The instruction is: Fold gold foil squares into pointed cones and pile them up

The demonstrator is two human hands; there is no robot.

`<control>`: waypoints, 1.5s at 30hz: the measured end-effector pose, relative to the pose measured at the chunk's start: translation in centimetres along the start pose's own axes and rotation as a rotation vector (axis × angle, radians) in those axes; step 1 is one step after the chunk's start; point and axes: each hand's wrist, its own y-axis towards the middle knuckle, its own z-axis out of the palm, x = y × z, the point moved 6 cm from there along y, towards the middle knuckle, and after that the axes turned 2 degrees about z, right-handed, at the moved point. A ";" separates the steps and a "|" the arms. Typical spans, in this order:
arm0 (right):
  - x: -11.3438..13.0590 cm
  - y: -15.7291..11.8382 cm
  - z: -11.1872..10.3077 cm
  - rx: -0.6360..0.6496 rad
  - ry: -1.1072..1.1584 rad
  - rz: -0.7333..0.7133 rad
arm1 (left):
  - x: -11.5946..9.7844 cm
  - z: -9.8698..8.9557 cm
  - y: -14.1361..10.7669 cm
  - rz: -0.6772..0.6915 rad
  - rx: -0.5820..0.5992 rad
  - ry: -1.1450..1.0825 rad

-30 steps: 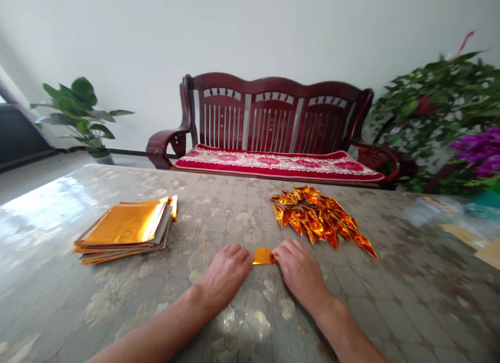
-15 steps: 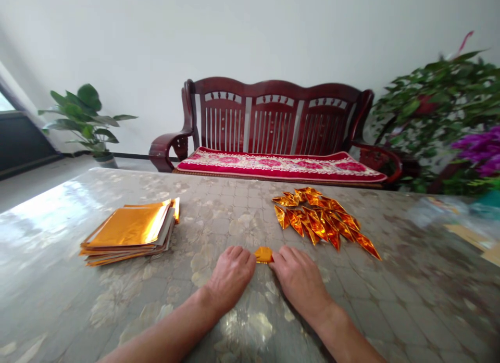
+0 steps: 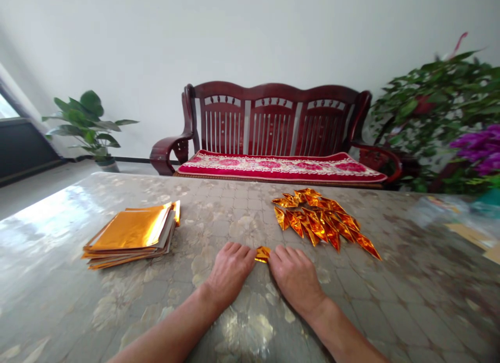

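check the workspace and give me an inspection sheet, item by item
surface: glossy grey tabletop with a gold floral pattern, glare at its left end
job's things: stack of flat gold-foil sheets to the left; pile of folded, pointed gold-foil pieces to the right; small folded gold-foil piece between the hands
clutter: clear plastic bag and tan card at the far right, blurred
grippers: left hand and right hand palm down, fingertips at either end of the small piece
cables: nothing seen
surroundings: dark red wooden bench with a red floral cushion, green potted plant, leafy plant with purple flowers
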 end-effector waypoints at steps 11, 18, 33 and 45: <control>-2.8 -0.1 0.3 0.143 0.369 0.090 | 2.7 0.1 0.0 -0.217 -0.111 -0.804; -2.5 -0.1 0.9 0.252 0.602 0.151 | 2.7 1.0 -0.3 -0.423 -0.088 -0.990; -2.9 -0.6 0.7 0.121 0.858 0.348 | 3.0 1.9 -0.8 -0.603 -0.107 -1.103; -2.1 -0.1 -0.2 0.057 0.893 0.250 | 2.0 1.8 -0.4 -0.602 -0.092 -1.412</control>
